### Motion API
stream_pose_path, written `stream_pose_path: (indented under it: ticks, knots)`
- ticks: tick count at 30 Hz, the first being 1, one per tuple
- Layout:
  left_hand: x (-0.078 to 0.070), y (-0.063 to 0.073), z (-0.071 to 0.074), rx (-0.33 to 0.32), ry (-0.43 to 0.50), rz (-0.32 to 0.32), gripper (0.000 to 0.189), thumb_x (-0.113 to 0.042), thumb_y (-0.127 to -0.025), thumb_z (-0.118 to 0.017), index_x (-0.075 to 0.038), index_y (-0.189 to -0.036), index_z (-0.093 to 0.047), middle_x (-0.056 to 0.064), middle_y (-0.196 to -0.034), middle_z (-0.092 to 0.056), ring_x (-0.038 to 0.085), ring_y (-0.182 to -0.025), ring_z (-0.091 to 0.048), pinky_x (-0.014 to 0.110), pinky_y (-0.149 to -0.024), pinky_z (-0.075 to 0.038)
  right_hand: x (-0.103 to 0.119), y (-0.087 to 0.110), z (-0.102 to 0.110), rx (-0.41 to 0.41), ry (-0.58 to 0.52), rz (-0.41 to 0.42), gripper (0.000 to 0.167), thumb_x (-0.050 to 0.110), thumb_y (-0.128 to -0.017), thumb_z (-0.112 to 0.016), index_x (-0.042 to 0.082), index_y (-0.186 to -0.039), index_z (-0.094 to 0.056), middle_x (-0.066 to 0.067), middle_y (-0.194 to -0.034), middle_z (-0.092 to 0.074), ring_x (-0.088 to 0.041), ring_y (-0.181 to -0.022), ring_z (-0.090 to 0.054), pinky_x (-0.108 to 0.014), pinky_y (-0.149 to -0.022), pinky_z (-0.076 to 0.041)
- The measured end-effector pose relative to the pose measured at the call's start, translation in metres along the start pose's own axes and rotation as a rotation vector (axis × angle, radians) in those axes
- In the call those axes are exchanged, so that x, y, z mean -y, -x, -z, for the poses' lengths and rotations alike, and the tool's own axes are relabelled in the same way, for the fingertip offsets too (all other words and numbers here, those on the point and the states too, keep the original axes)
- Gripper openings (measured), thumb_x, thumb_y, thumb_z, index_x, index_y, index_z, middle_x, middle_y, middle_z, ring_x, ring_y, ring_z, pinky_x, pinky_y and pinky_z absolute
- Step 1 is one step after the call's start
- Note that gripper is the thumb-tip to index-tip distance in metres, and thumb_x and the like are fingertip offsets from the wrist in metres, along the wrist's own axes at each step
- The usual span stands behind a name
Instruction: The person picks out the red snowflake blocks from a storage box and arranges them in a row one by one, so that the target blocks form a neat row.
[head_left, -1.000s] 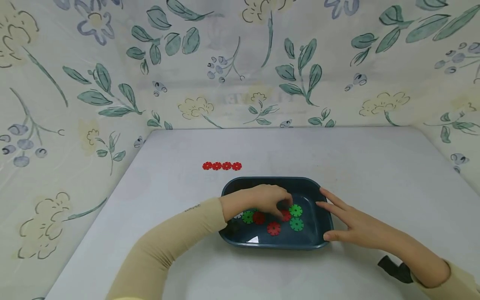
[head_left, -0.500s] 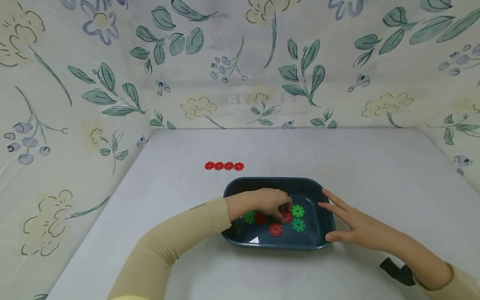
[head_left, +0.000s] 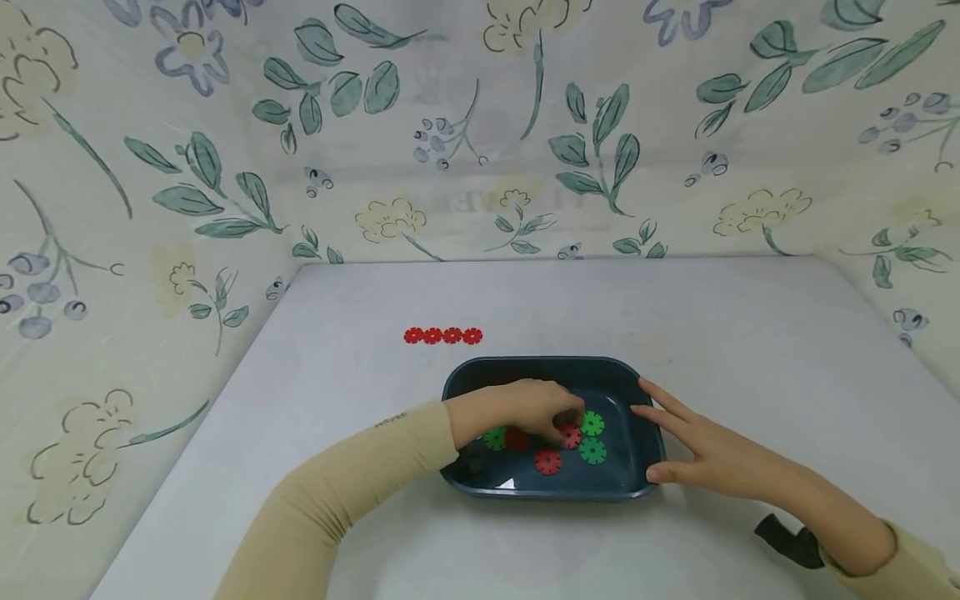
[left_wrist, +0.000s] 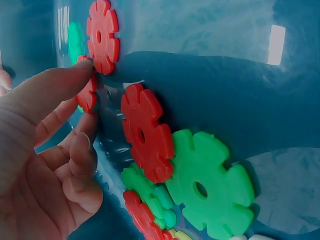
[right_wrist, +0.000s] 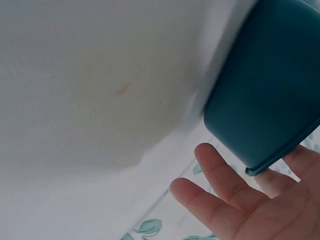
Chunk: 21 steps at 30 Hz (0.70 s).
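My left hand reaches down into the dark teal tray. Its thumb and fingertips pinch a red interlocking disc. Close by lie another red disc and green discs on the tray floor. Nearer the left wrist, a red disc leans against a larger-looking green disc, with more red, green and yellow pieces partly hidden. My right hand touches the tray's right rim with spread, fairly straight fingers; the right wrist view shows the tray's outer wall beside them.
Several red discs joined in a row lie on the white table behind the tray, to the left. Flower-patterned cloth rises along the back and sides. A black strap is at the right wrist.
The left fingers have shifted slightly around the red disc inside the tray. The right hand stays at the rim, and the joined red row has not moved. The head view sways a little.
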<state>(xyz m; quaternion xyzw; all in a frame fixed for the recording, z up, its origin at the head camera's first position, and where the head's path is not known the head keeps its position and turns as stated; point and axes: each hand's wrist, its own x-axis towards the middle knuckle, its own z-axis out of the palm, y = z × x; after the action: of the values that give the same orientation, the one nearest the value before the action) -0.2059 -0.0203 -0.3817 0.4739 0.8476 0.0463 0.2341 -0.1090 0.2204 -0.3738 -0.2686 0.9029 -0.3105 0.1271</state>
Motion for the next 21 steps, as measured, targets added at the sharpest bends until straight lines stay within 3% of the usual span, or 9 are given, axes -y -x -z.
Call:
stream_pose_path:
  ticks: [8, 21]
  knots:
    - [0.0003, 0.0015, -0.0011, 0.014, 0.070, -0.021, 0.024, -0.021, -0.084, -0.067, -0.018, -0.106, -0.057, -0.006, -0.077, -0.057, 0.005, -0.067, -0.052, 0.014, -0.058, -0.042, -0.0023, 0.0003, -0.0008, 0.004, -0.005, -0.001, 0.070, 0.036, -0.083, -0.065, 0.006, -0.138, -0.036, -0.012, -0.153, -0.005, -0.049, -0.128, -0.025, -0.061, -0.083, -0.041]
    - [-0.0006, 0.0040, 0.0014, 0.015, 0.120, -0.023, 0.024, -0.018, -0.083, -0.067, -0.018, -0.105, -0.058, -0.006, -0.080, -0.059, 0.005, -0.068, -0.052, 0.013, -0.060, -0.043, -0.0030, -0.0006, -0.0010, -0.002, -0.010, 0.010, 0.069, 0.035, -0.083, -0.065, 0.007, -0.138, -0.036, -0.013, -0.153, -0.005, -0.051, -0.128, -0.023, -0.063, -0.083, -0.039]
